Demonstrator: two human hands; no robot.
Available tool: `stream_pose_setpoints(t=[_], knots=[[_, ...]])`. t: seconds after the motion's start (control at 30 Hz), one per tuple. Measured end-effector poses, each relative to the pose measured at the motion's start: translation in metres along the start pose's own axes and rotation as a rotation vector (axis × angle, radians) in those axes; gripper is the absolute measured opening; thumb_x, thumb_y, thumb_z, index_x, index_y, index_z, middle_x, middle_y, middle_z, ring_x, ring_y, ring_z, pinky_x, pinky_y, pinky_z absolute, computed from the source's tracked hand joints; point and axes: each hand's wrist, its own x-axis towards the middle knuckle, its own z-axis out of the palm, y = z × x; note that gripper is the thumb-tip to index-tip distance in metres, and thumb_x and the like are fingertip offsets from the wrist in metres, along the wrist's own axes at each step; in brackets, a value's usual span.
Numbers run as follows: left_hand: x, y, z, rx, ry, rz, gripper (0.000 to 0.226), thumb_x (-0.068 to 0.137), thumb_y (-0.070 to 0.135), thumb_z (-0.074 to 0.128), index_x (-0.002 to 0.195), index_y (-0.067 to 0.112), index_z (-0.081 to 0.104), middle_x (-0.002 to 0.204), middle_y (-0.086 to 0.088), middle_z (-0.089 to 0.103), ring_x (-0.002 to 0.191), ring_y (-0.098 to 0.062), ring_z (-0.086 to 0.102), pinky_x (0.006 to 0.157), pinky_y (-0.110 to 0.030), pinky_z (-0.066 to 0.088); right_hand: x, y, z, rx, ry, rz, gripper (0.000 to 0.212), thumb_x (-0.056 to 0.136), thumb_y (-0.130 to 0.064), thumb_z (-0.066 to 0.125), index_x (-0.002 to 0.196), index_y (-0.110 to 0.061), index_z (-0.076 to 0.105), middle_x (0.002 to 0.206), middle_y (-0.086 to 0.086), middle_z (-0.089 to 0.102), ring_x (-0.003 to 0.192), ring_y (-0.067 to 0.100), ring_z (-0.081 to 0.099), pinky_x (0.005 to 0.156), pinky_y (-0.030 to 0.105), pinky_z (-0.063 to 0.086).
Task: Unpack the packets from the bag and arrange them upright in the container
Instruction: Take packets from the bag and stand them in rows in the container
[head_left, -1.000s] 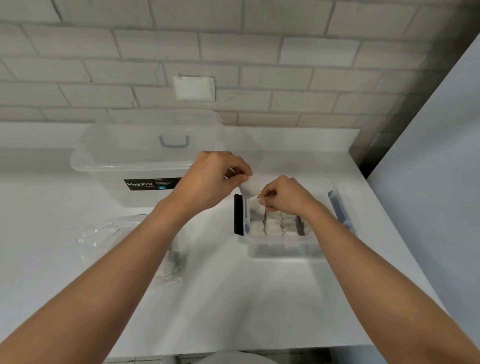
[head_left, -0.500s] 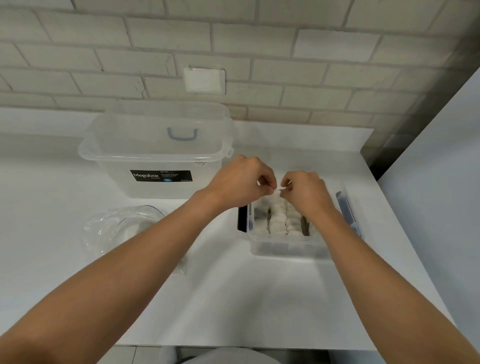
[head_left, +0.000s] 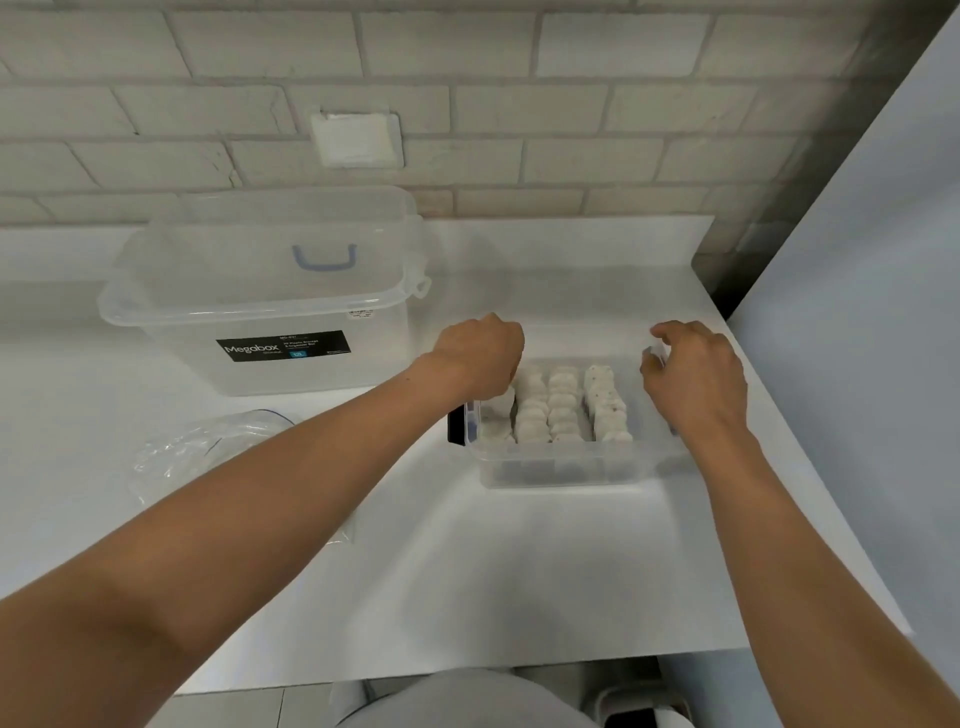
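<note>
Both hands have drawn apart since the earlier frames, when they met over the middle of the container. Now the left hand (head_left: 480, 353) is at the far left corner of the container (head_left: 566, 470) and the right hand (head_left: 693, 376) is over its right side.

The left hand's fingers curl downward behind its back, just above the leftmost packets; whether they grip one I cannot tell. The right hand's fingers are bent, with thumb and forefinger close together around something small and pale at the right rim. It is too blurred to tell what it is, or whether it is pinched.

The packets (head_left: 561, 402) fill the clear container in rows whose long axis runs from near to far. Each packet stands on end with its top pointing up, and the rightmost row looks speckled. A black latch (head_left: 457, 426) sits on the container's left wall.

The container rests on the white counter (head_left: 519, 571), right of centre. The clear bag (head_left: 208, 452) lies crumpled to the left, partly under the left forearm. A large Megabox tub (head_left: 270, 291) with its lid on stands further back on the left, against the brick wall (head_left: 571, 104), which carries a white wall plate (head_left: 358, 140).
</note>
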Motion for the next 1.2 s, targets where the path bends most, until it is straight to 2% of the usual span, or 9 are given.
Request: stream_pose_setpoints(t=[0.13, 0.27, 0.47, 0.67, 0.77, 0.87, 0.93, 1.07, 1.2], knots=[[-0.002, 0.008, -0.003, 0.178, -0.014, 0.035, 0.02, 0.086, -0.006, 0.054, 0.081, 0.013, 0.052, 0.068, -0.002, 0.04, 0.05, -0.016, 0.039, 0.046, -0.026, 0.025, -0.002, -0.002, 0.001, 0.046, -0.014, 0.026, 0.033, 0.099, -0.016, 0.061, 0.131, -0.011, 0.065, 0.128, 0.014, 0.066, 0.105, 0.035, 0.067, 0.09, 0.043, 0.054], [-0.004, 0.011, -0.003, 0.272, 0.019, 0.086, 0.036, 0.08, -0.012, 0.051, 0.065, 0.014, 0.031, 0.063, -0.001, 0.035, 0.05, -0.014, 0.031, 0.062, -0.029, 0.03, -0.005, -0.002, 0.001, 0.069, -0.025, 0.025, 0.034, 0.101, -0.018, 0.059, 0.134, -0.011, 0.063, 0.133, 0.014, 0.064, 0.11, 0.034, 0.066, 0.097, 0.043, 0.051], [-0.001, 0.005, 0.0, 0.299, 0.021, 0.107, 0.027, 0.081, -0.008, 0.057, 0.072, 0.015, 0.046, 0.064, 0.0, 0.04, 0.068, -0.021, 0.047, 0.07, -0.03, 0.033, -0.007, -0.004, -0.003, 0.075, -0.048, 0.054, 0.035, 0.101, -0.021, 0.057, 0.136, -0.015, 0.062, 0.135, 0.011, 0.063, 0.112, 0.034, 0.064, 0.095, 0.044, 0.051], [-0.02, -0.025, -0.012, -0.116, 0.231, 0.099, 0.017, 0.093, 0.024, 0.06, 0.101, 0.023, 0.074, 0.103, -0.002, 0.073, 0.1, -0.026, 0.063, 0.081, -0.038, 0.054, -0.012, -0.005, -0.013, 0.069, -0.114, 0.054, 0.043, 0.099, -0.033, 0.062, 0.139, -0.019, 0.06, 0.141, 0.009, 0.06, 0.121, 0.034, 0.06, 0.097, 0.046, 0.05], [-0.055, -0.052, -0.015, -0.334, 0.41, 0.009, 0.017, 0.093, 0.025, 0.063, 0.103, 0.024, 0.076, 0.1, 0.004, 0.072, 0.091, -0.018, 0.061, 0.082, -0.035, 0.053, -0.019, -0.012, -0.021, 0.087, -0.056, 0.043, 0.043, 0.097, -0.034, 0.065, 0.136, -0.017, 0.062, 0.139, 0.009, 0.061, 0.123, 0.035, 0.057, 0.096, 0.047, 0.05], [-0.099, -0.086, -0.009, -0.528, 0.469, -0.116, 0.012, 0.09, 0.021, 0.069, 0.099, 0.025, 0.077, 0.094, 0.011, 0.073, 0.077, -0.009, 0.062, 0.076, -0.007, 0.044, -0.031, -0.033, -0.032, 0.089, 0.038, 0.003, 0.039, 0.096, -0.032, 0.066, 0.132, -0.017, 0.065, 0.135, 0.009, 0.064, 0.12, 0.035, 0.057, 0.094, 0.045, 0.05], [-0.129, -0.109, 0.001, -0.594, 0.492, -0.221, 0.013, 0.09, 0.02, 0.071, 0.101, 0.026, 0.076, 0.095, 0.014, 0.072, 0.077, -0.007, 0.063, 0.072, 0.001, 0.037, -0.045, -0.062, -0.039, 0.169, 0.085, -0.053, 0.035, 0.096, -0.033, 0.066, 0.128, -0.018, 0.067, 0.13, 0.005, 0.065, 0.113, 0.03, 0.062, 0.093, 0.043, 0.052], [-0.185, -0.154, 0.03, -0.655, 0.506, -0.409, 0.019, 0.089, 0.018, 0.072, 0.105, 0.029, 0.074, 0.098, 0.016, 0.07, 0.081, 0.001, 0.061, 0.067, -0.001, 0.038, -0.088, -0.144, -0.033, 0.434, 0.034, -0.232, 0.025, 0.094, -0.023, 0.069, 0.119, -0.018, 0.071, 0.116, -0.003, 0.068, 0.102, 0.02, 0.064, 0.081, 0.038, 0.059], [-0.228, -0.194, 0.061, -0.609, 0.47, -0.476, 0.02, 0.086, 0.016, 0.075, 0.104, 0.026, 0.074, 0.09, 0.012, 0.069, 0.078, -0.005, 0.062, 0.069, -0.012, 0.041, -0.13, -0.22, 0.008, 0.594, -0.16, -0.377, 0.024, 0.093, -0.019, 0.071, 0.116, -0.016, 0.074, 0.11, -0.007, 0.068, 0.091, 0.007, 0.063, 0.075, 0.014, 0.056]])
